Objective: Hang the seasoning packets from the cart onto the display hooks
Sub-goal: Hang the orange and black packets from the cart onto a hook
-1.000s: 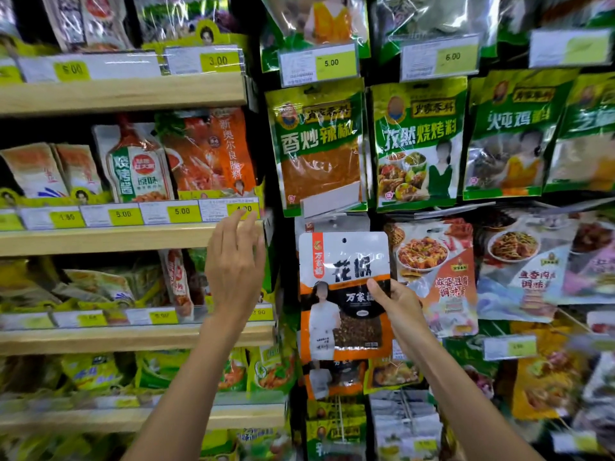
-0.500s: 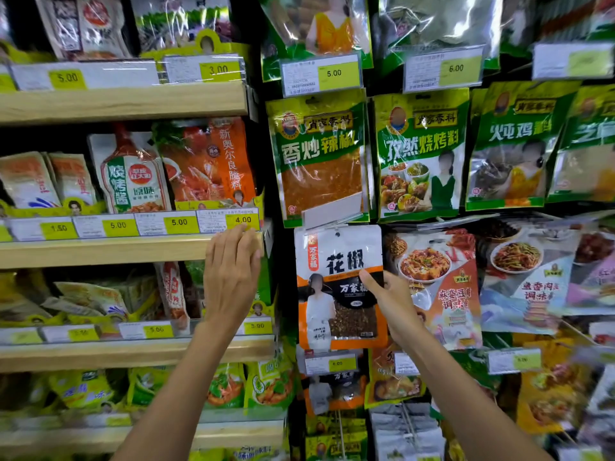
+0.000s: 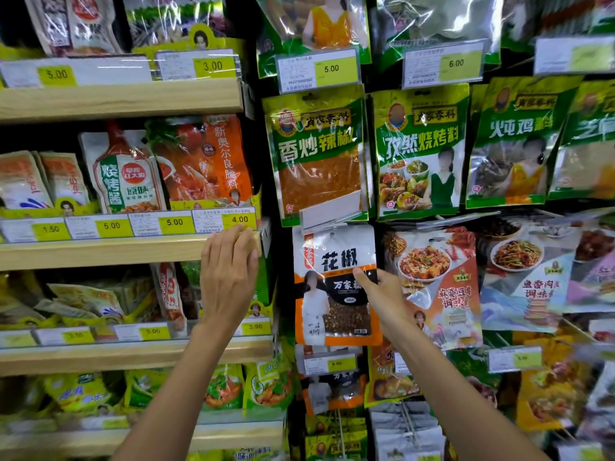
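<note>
Orange-white seasoning packet (image 3: 332, 257) in pinch of right hand (image 3: 386, 296); left hand (image 3: 226, 281) flat on shelf edge (image 3: 100, 254).

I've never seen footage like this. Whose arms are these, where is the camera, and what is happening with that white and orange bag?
No machine here: these are one person's bare arms, filmed by a single wide camera worn on the head, looking forward and down. Ahead is a shop display: a wooden shelf with yellow price tags on the left, hanging packets on the right. The left hand lies with straight fingers on that shelf's front edge and holds nothing. The right hand grips the white and orange seasoning packet with black characters at its right edge, thumb on the front, holding it up below a green packet of red powder. Its top sits under a clear tag holder; whether it is on a hook yet, I cannot tell.
</note>
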{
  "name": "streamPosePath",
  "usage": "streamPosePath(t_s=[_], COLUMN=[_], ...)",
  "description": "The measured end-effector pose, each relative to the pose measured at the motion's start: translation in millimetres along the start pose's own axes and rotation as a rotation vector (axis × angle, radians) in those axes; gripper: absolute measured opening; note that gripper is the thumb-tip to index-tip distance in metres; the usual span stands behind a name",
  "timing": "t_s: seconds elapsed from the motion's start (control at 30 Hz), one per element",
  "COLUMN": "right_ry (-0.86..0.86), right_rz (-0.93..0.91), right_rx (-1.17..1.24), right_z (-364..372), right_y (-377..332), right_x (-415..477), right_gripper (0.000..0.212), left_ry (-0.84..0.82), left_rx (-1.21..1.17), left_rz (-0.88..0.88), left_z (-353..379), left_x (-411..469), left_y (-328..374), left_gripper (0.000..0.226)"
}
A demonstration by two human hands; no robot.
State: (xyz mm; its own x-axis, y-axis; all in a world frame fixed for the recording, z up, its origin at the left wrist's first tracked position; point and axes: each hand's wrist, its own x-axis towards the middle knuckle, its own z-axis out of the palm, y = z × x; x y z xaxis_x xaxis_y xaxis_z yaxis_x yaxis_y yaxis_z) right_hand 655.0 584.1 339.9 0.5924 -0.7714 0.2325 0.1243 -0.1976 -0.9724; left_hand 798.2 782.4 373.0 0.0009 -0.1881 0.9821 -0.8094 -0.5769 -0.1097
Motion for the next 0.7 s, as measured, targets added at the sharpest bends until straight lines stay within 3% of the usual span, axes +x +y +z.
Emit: streamPosePath(t_s=[0.17,0.4,0.57,0.7], right_ry=[0.062,0.207,0.218,0.217], right_rz=[-0.008,-0.039,-0.024,-0.161], right_rx=[-0.053,-0.175,-0.289,-0.312], right_z=[12,23,21,9], right_y=[2,3,3,7], right_x=[16,25,11,-25], right_gripper=[0.020,0.029,0.052,0.041], left_ry=[-0.014,-0.052,-0.022,-0.007], left_rx=[0.004,0.004,-0.011,-0.090], left_rz=[0.007,0.003,-0.011,0.033], left_z=[0,-3,-9,-12], left_x=[0,-1,1,-15], left_y=[-1,-2,5,29], left_gripper=[0.029,0.030,0.031,0.030])
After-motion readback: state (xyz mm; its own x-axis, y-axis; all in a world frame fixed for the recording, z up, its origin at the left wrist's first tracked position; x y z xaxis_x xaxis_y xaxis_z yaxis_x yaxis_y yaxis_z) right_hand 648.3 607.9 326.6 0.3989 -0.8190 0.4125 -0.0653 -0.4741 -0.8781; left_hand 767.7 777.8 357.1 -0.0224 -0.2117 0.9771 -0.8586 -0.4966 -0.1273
